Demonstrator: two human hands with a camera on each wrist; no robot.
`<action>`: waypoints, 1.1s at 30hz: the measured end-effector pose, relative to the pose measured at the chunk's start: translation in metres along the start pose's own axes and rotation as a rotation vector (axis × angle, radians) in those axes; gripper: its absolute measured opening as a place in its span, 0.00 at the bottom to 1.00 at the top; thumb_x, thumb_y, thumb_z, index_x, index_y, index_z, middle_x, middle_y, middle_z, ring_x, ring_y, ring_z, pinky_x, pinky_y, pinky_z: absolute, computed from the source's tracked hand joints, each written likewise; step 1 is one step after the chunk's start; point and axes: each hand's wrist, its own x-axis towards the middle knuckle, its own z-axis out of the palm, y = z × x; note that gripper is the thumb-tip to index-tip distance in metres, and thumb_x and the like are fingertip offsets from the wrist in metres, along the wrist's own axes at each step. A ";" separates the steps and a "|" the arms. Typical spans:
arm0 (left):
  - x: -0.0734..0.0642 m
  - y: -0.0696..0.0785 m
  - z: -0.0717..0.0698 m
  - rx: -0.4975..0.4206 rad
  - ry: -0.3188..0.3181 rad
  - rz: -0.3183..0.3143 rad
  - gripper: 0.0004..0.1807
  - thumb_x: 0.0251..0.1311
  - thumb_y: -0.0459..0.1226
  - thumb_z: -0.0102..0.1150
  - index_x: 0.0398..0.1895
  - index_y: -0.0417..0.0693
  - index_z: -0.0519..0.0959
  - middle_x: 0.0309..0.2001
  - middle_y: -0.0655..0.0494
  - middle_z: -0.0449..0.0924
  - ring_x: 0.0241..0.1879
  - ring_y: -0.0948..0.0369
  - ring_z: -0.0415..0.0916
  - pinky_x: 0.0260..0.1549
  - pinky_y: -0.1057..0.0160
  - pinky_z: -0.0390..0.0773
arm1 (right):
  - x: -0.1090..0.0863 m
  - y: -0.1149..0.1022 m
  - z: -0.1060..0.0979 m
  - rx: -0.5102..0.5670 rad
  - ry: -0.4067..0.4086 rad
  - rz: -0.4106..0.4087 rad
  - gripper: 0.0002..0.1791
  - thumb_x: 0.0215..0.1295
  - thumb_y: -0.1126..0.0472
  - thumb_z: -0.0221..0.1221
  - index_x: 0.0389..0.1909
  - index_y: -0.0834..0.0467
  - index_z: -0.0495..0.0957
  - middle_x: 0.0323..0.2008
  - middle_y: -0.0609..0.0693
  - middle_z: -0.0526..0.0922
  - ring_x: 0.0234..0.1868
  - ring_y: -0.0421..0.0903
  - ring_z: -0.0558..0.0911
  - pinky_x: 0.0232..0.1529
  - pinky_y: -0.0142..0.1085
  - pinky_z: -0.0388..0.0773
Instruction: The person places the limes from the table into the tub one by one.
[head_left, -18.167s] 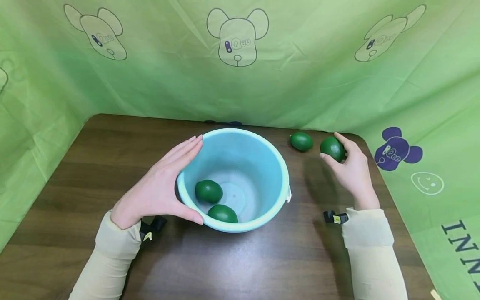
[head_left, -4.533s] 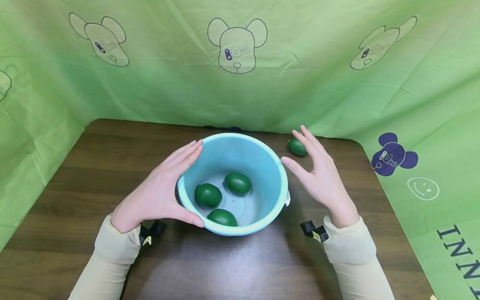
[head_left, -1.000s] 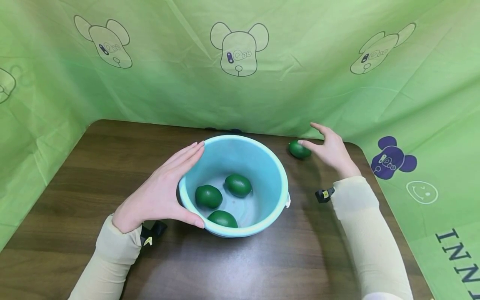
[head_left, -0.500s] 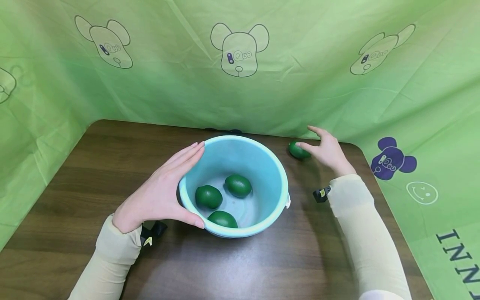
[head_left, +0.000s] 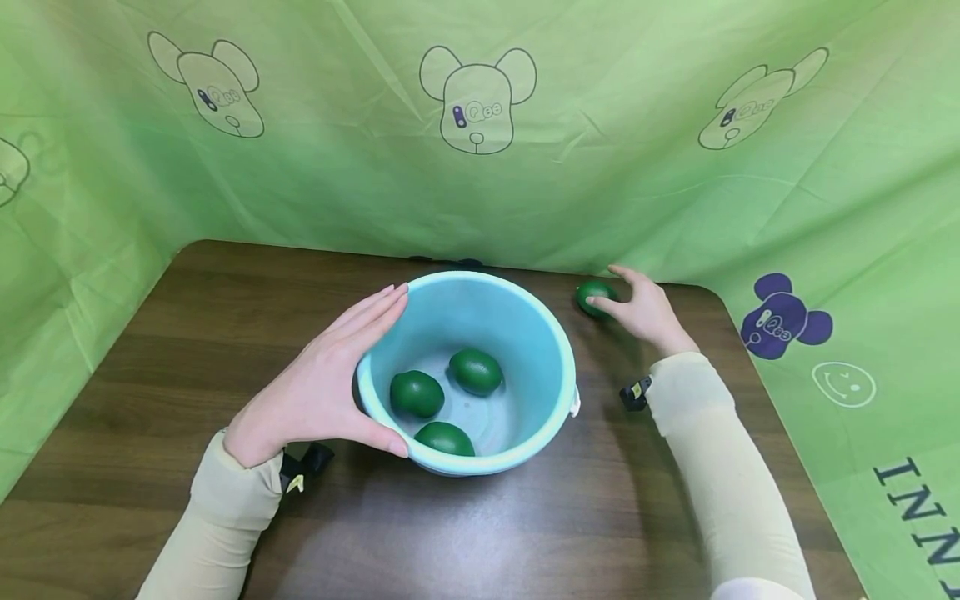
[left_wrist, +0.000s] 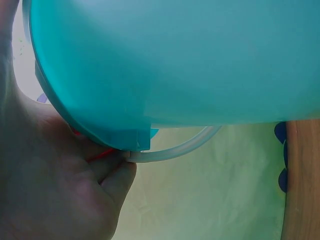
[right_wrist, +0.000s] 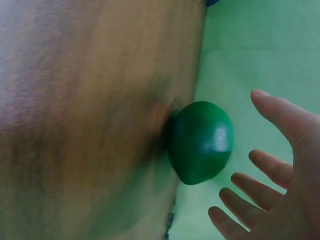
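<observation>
A light blue bucket stands on the table, with three dark green limes inside. My left hand grips the bucket's left side, thumb on the near rim and fingers on the far-left rim. In the left wrist view some fingers lie beneath the rim beside the pale handle. Another lime rests near the table's back edge, right of the bucket. My right hand is beside it, fingers spread and holding nothing; in the right wrist view a gap shows between fingertips and lime.
The brown wooden table ends at a green printed curtain along the back and sides. A white handle joint sticks out at the bucket's right. A small black camera sits on the right wrist.
Since the oldest frame, the right hand has put a third lime in the bucket. Over the last second it has moved left and closer to the lime outside. The left hand has stayed on the bucket.
</observation>
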 end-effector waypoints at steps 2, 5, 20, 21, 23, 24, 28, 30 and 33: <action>0.000 0.000 0.000 0.001 0.002 0.001 0.79 0.25 0.68 0.82 0.82 0.48 0.50 0.82 0.59 0.44 0.79 0.59 0.41 0.70 0.45 0.57 | 0.001 0.003 0.004 -0.007 0.008 -0.006 0.43 0.68 0.45 0.65 0.75 0.65 0.62 0.72 0.68 0.63 0.71 0.68 0.62 0.68 0.61 0.58; 0.000 0.001 0.000 0.000 0.003 0.003 0.79 0.25 0.68 0.82 0.82 0.48 0.50 0.81 0.59 0.45 0.79 0.58 0.41 0.70 0.45 0.58 | 0.003 0.007 0.010 -0.011 0.018 -0.013 0.42 0.68 0.47 0.66 0.74 0.65 0.63 0.71 0.68 0.66 0.67 0.67 0.67 0.64 0.60 0.63; 0.002 0.000 -0.002 -0.012 -0.005 -0.004 0.80 0.25 0.68 0.83 0.82 0.48 0.50 0.82 0.58 0.44 0.79 0.58 0.41 0.69 0.43 0.59 | 0.011 0.021 0.028 0.000 0.063 0.008 0.41 0.67 0.50 0.67 0.75 0.64 0.63 0.69 0.68 0.68 0.63 0.67 0.70 0.60 0.61 0.65; 0.002 0.000 -0.002 -0.012 -0.006 -0.007 0.80 0.25 0.68 0.83 0.82 0.49 0.50 0.82 0.59 0.44 0.79 0.58 0.41 0.69 0.43 0.59 | 0.012 0.022 0.029 0.000 0.064 0.011 0.41 0.67 0.50 0.67 0.75 0.64 0.63 0.69 0.68 0.68 0.63 0.67 0.70 0.60 0.61 0.66; 0.002 0.000 -0.002 -0.014 -0.007 -0.009 0.79 0.25 0.67 0.83 0.82 0.49 0.50 0.82 0.60 0.43 0.79 0.58 0.41 0.69 0.43 0.59 | 0.012 0.025 0.030 0.000 0.066 0.014 0.41 0.68 0.49 0.66 0.75 0.64 0.63 0.68 0.68 0.68 0.62 0.67 0.71 0.60 0.61 0.66; 0.002 0.001 -0.002 -0.015 -0.007 -0.011 0.79 0.26 0.67 0.83 0.82 0.49 0.50 0.82 0.60 0.43 0.79 0.59 0.40 0.69 0.44 0.58 | 0.012 0.025 0.031 0.003 0.068 0.017 0.41 0.68 0.49 0.66 0.75 0.64 0.63 0.68 0.68 0.68 0.62 0.67 0.71 0.59 0.61 0.67; 0.002 0.001 -0.002 -0.013 -0.007 -0.011 0.79 0.26 0.67 0.83 0.82 0.49 0.50 0.82 0.61 0.43 0.79 0.59 0.40 0.70 0.44 0.58 | 0.012 0.025 0.032 0.014 0.076 0.021 0.40 0.69 0.47 0.65 0.74 0.63 0.64 0.68 0.68 0.70 0.60 0.67 0.72 0.58 0.61 0.68; 0.002 0.001 -0.002 -0.013 -0.007 -0.011 0.79 0.26 0.67 0.83 0.82 0.49 0.50 0.82 0.61 0.43 0.79 0.59 0.40 0.70 0.44 0.58 | 0.012 0.024 0.033 0.019 0.079 0.021 0.39 0.69 0.47 0.64 0.74 0.63 0.65 0.67 0.68 0.70 0.60 0.67 0.73 0.57 0.60 0.69; 0.002 0.001 -0.002 -0.014 -0.006 -0.012 0.79 0.26 0.67 0.83 0.83 0.49 0.50 0.82 0.61 0.43 0.79 0.59 0.40 0.70 0.45 0.58 | 0.012 0.021 0.033 0.028 0.085 0.015 0.38 0.70 0.48 0.64 0.73 0.63 0.67 0.66 0.68 0.71 0.59 0.67 0.73 0.56 0.60 0.69</action>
